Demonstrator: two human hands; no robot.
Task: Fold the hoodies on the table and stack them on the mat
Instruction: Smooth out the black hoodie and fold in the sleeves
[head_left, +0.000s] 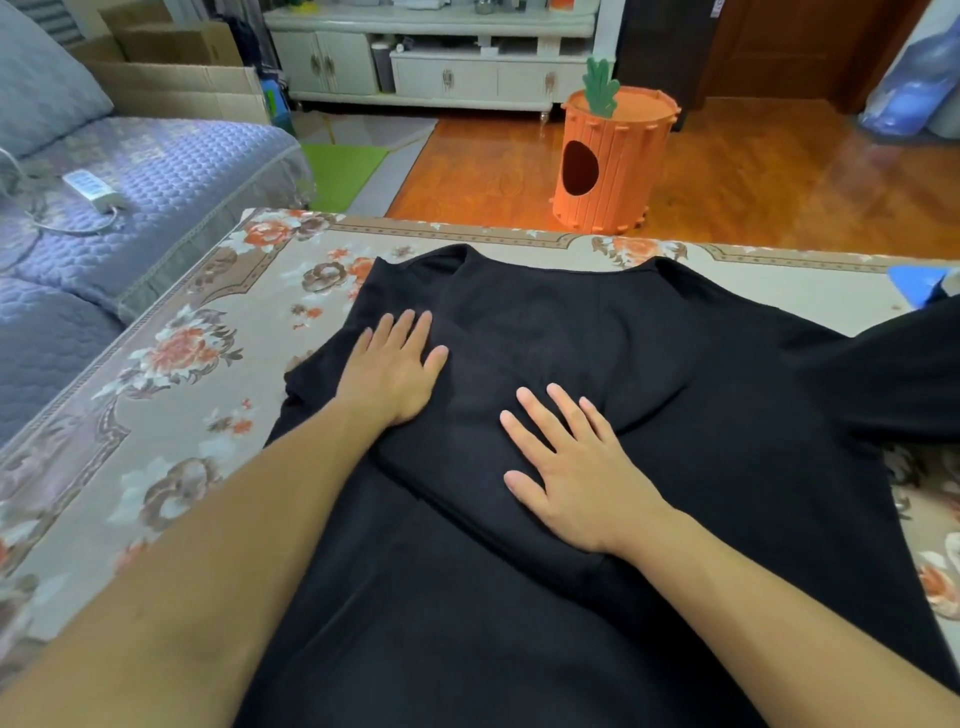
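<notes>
A black hoodie (701, 395) lies spread across the table with the floral cloth (171, 395). Its left sleeve is folded in over the body, and its right sleeve stretches off toward the right edge. My left hand (395, 364) rests flat on the folded left part, fingers spread. My right hand (576, 467) presses flat on the middle of the hoodie, fingers apart. Neither hand grips the fabric. A blue corner, maybe the mat (917, 283), shows at the far right edge of the table.
A purple quilted sofa (130, 171) with a white power strip (93, 189) stands left of the table. Beyond the table, an orange carrot-shaped pet house (613, 161) sits on the wooden floor. A white cabinet (441, 62) lines the back wall.
</notes>
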